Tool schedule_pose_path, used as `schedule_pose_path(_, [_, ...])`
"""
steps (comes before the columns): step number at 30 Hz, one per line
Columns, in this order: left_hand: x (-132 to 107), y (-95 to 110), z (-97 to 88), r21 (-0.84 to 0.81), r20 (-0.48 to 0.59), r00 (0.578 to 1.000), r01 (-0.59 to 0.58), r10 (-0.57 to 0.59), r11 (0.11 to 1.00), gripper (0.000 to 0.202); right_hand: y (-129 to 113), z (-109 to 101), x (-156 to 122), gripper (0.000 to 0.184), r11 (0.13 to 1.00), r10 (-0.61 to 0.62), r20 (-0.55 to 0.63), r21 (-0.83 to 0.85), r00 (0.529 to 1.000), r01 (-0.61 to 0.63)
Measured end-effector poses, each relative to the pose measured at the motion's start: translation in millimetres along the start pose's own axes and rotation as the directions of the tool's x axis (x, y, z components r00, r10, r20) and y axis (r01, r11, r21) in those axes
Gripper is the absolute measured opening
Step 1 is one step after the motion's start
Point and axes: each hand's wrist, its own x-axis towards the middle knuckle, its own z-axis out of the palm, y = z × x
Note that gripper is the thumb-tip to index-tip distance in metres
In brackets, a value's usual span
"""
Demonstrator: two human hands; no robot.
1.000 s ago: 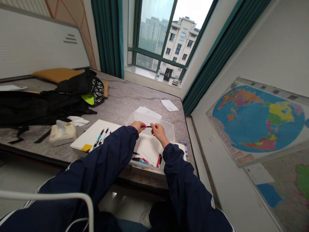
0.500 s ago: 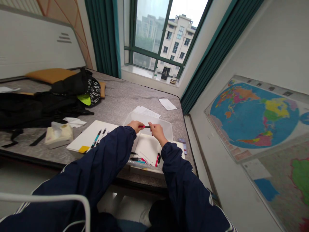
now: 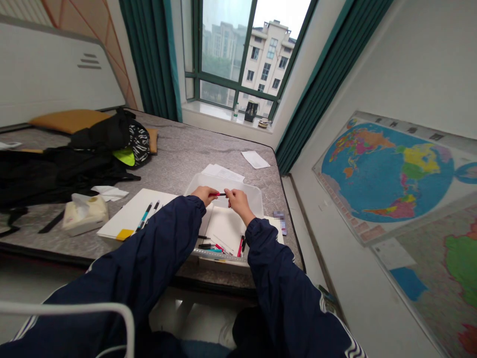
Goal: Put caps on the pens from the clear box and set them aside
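Red-and-black pen, pinched by left hand and right hand, over plastic box, between side edges

A slim pen, red toward nine o'clock and black toward three o'clock, is held aloft, nearly level, over the twelve o'clock part of a translucent white box. Its two ends are hidden, so whether it is capped cannot be told.
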Motion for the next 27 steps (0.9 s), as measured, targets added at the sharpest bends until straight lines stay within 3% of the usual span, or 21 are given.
schedule_pose_path(6, [-0.5,1.3,0.8,-0.02,0.006,1.0,0.006,-0.006,1.0,0.033,-6.3,-3.3,-2.2,0.052,0.999,0.03,0.005,-0.042,1.0,-0.03])
schedule_pose_path(17, [-6.4,14.3,-4.2,-0.186,0.016,1.0,-0.022,0.025,0.982,0.036,-8.3,1.0,0.2,0.03,0.975,0.004,-0.058,0.222,0.998,0.01])
schedule_pose_path(22, [-3.7,16.2,-4.5,-0.277,0.048,0.999,0.036,-0.024,0.96,0.039,-7.5,0.6,5.2,0.028,0.889,0.074,-0.079,0.457,0.994,-0.03])
schedule_pose_path(27, [-3.8,20.5,-1.4,-0.515,0.158,0.987,0.086,-0.004,0.853,0.044,-12.5,-3.7,4.3,0.031,0.795,0.087,0.008,0.602,0.996,-0.074])
